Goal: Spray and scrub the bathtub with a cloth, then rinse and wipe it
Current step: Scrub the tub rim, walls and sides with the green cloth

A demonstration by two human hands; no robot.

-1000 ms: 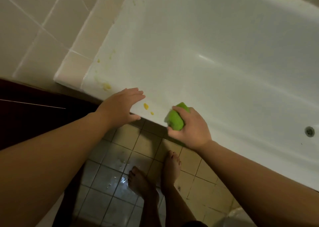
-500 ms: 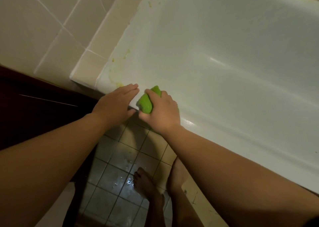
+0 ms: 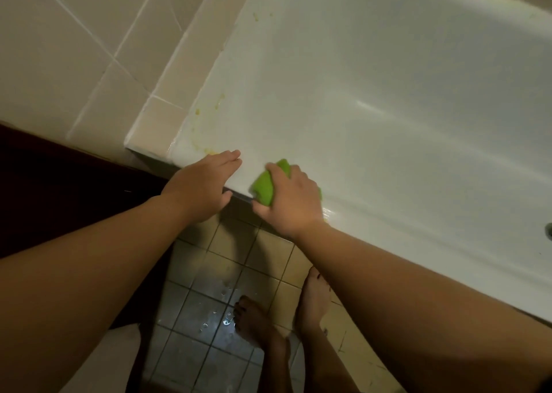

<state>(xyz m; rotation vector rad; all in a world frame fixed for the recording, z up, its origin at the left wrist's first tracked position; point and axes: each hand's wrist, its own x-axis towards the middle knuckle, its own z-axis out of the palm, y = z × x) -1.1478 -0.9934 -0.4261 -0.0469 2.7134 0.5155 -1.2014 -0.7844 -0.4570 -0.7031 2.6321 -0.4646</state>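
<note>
The right hand (image 3: 291, 202) is curled over a bunched green cloth (image 3: 263, 188), fingers wrapped across its top and thumb tucked at its near side, pressing it onto the near rim of the white bathtub (image 3: 388, 99). Just to its left, apart from the cloth, the left hand (image 3: 206, 183) lies flat on the same rim with fingers straight and held together, thumb hooked over the outer edge, apparently as a brace

The cloth looks soft, light and easily squashed; balled up like this it should give under pressure and mould to the curved rim, so a full palm-and-finger hold over the top seems the sensible grip. The rim shines with wet patches beside the right wrist, so the enamel is likely slippery and the cloth may skid unless pushed down firmly

Yellowish smears (image 3: 209, 114) remain along the tub's left edge and near the corner, beyond the left fingertips, suggesting scrubbing is unfinished there. Past the tub, beige wall tiles (image 3: 89, 49) meet its edge; below, bare feet stand on a wet tiled floor (image 3: 215, 273)

No brand, label or writing is legible anywhere
</note>
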